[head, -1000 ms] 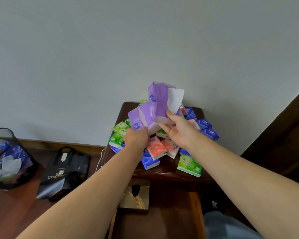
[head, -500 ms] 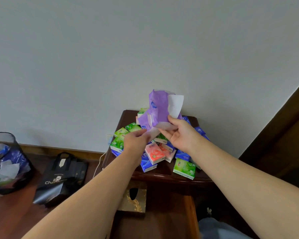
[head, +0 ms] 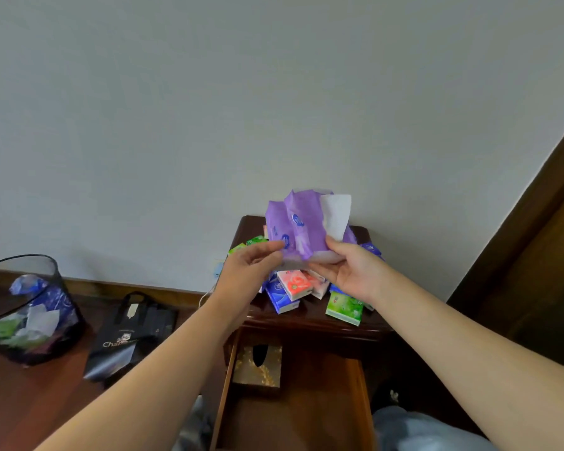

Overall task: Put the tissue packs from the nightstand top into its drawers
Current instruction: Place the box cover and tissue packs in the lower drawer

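A crumpled purple plastic wrapper (head: 302,224) with a white patch is held above the dark wooden nightstand (head: 310,323). My right hand (head: 352,271) pinches its lower edge. My left hand (head: 248,275) touches its lower left corner with the fingertips. Under my hands, several small tissue packs lie heaped on the nightstand top: a blue one (head: 280,296), a pink one (head: 295,284), a green one (head: 344,309). The top drawer (head: 360,395) is pulled out below, with a gold tissue box (head: 258,369) in its far left corner.
A black mesh bin (head: 30,307) with wrappers inside stands on the wooden floor at left. A black paper bag (head: 127,336) lies between bin and nightstand. A dark wooden frame (head: 534,255) rises on the right. My knees show at the bottom edge.
The view has tilted up and the nightstand sits lower in frame. The wrapper stays between both hands; my left hand has opened a little and shifted to its lower left corner.
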The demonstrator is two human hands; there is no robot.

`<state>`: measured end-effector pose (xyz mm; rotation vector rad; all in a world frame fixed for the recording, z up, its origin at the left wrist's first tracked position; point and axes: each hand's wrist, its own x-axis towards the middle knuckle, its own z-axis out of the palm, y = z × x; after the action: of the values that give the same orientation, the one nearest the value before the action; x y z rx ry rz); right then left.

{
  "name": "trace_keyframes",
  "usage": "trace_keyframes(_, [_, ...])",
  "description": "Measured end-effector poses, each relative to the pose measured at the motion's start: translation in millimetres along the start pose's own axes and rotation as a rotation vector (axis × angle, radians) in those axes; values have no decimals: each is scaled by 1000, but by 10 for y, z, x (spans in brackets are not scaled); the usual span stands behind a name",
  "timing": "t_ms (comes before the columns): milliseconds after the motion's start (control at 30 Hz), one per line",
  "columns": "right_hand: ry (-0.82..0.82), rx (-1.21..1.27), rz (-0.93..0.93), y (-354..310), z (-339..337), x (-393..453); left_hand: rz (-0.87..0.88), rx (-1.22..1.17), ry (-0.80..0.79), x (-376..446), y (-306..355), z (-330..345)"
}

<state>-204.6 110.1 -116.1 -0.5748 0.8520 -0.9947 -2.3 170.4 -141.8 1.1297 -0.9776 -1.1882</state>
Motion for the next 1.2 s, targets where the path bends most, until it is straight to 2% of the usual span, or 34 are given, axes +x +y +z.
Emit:
trace_keyframes(100, [-10, 45, 29, 226, -74, -189, -99, -131, 63, -172, -77, -24])
trace_keyframes(233, [-43, -46, 148, 609, -192, -419, -281, -190, -14, -405, -296, -105])
trace_keyframes(367, [17, -222, 256, 977, -468, -562, -379, -102, 31, -615, -662, -229])
trace_keyframes(567, [66, -407, 447, 1402, -1096, -680, -635, 29, -5, -918, -1323, -549])
trace_keyframes(733, [140, -451, 577, 1684, -1644, -639, -786, 114, 103, -949, -1765, -764])
trace_keyframes(1000, [554, -334, 459, 2250, -1946, 12, -914, 100, 104, -775, -2265, -802])
trace_keyframes(1200, [635, -311, 360, 2612, -1936, 513, -873, 57, 146, -716, -2494, -921])
